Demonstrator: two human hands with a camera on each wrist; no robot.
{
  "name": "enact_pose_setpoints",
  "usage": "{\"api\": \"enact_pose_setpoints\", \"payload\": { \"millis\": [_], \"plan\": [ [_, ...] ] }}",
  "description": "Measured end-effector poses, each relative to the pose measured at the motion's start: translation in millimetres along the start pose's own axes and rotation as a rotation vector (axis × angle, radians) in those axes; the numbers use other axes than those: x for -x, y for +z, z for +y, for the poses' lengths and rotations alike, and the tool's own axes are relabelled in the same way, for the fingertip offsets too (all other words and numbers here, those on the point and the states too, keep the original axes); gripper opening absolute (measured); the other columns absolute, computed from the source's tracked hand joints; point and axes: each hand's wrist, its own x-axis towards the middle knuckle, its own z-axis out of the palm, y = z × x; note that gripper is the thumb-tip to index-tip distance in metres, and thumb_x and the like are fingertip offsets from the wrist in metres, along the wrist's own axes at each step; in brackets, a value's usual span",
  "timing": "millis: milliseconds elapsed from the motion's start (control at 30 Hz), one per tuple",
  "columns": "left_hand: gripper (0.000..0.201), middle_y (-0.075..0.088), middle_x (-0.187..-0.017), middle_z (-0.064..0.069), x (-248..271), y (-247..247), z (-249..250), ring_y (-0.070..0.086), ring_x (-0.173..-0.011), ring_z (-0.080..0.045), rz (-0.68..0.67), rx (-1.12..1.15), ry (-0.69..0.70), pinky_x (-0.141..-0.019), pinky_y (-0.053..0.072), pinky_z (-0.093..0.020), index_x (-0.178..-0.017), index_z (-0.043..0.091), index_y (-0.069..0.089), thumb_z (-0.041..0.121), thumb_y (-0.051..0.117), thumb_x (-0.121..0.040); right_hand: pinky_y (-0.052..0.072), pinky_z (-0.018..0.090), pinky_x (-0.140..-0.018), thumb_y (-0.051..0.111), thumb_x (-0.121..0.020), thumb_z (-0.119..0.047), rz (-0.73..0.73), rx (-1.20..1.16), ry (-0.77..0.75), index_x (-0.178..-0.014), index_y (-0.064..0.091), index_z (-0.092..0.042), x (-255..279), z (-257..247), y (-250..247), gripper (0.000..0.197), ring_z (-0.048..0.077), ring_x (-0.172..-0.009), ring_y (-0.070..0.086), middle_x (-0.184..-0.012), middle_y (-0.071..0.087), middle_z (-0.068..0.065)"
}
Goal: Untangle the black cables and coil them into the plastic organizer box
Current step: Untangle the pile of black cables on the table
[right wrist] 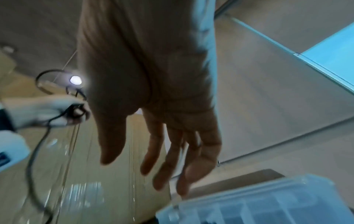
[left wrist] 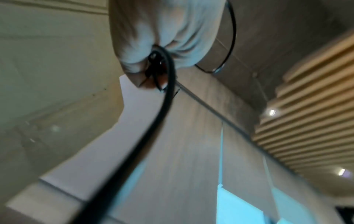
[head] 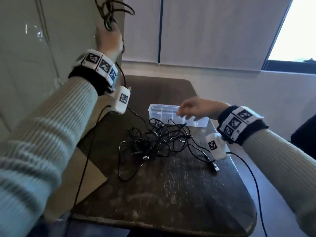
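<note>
A tangle of black cables (head: pixel 153 141) lies on the dark table (head: pixel 171 194), in front of the clear plastic organizer box (head: pixel 162 113) (right wrist: pixel 268 204). My left hand (head: pixel 109 38) (left wrist: pixel 157 45) is raised high at the upper left and grips a black cable (head: pixel 111 12) (left wrist: pixel 164 94) whose loops stand above the fist; a strand hangs down past the wrist. My right hand (head: pixel 191 108) (right wrist: pixel 168 144) hovers over the box with straight, spread fingers (right wrist: pixel 151 153) and holds nothing. A USB plug (head: pixel 215 167) lies at the right of the tangle.
A pale glossy cabinet or wall panel (head: pixel 34 57) stands close on the left. Light roller blinds (head: pixel 205 31) and a window (head: pixel 299 31) lie behind the table. Thin sensor wires (head: pixel 253 178) run from both wrist devices. The table's near edge (head: pixel 162 224) is rounded.
</note>
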Motion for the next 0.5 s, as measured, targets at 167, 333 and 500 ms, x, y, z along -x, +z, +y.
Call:
{"api": "enact_pose_setpoints", "payload": {
  "millis": [167,333,500],
  "plan": [
    [0.047,0.041,-0.147,-0.014,-28.7,-6.8,-21.5,0.040,-0.135,-0.022,0.229,-0.296,0.127,-0.103,0.026,-0.019,-0.144,-0.004,0.025,0.015,0.027,-0.101,0.056,0.035,-0.086,0.065,-0.088,-0.045,-0.271,0.297,0.078,-0.131,0.054,-0.018,-6.6,20.3,27.6,0.052,0.019,-0.111,0.057,-0.130,0.056,-0.003],
    [0.039,0.064,-0.112,-0.018,-24.8,2.8,-44.4,0.062,-0.099,-0.032,0.206,-0.291,0.267,-0.083,0.043,-0.033,-0.128,0.001,0.044,0.020,0.029,-0.098,0.057,0.032,-0.085,0.063,-0.088,-0.047,-0.369,0.301,0.092,-0.133,0.053,-0.021,-11.7,33.8,34.5,0.053,0.016,-0.110,0.058,-0.127,0.059,-0.004],
    [0.035,0.059,-0.120,-0.023,-21.3,12.3,-106.1,0.058,-0.109,-0.038,-0.166,-0.727,0.046,-0.090,0.046,-0.042,-0.123,-0.002,0.050,0.020,0.042,-0.097,0.058,0.035,-0.085,0.063,-0.088,-0.047,-0.356,0.322,0.074,-0.117,0.063,-0.016,-22.6,37.6,31.9,0.042,0.022,-0.103,0.064,-0.115,0.066,0.004]
  ]
}}
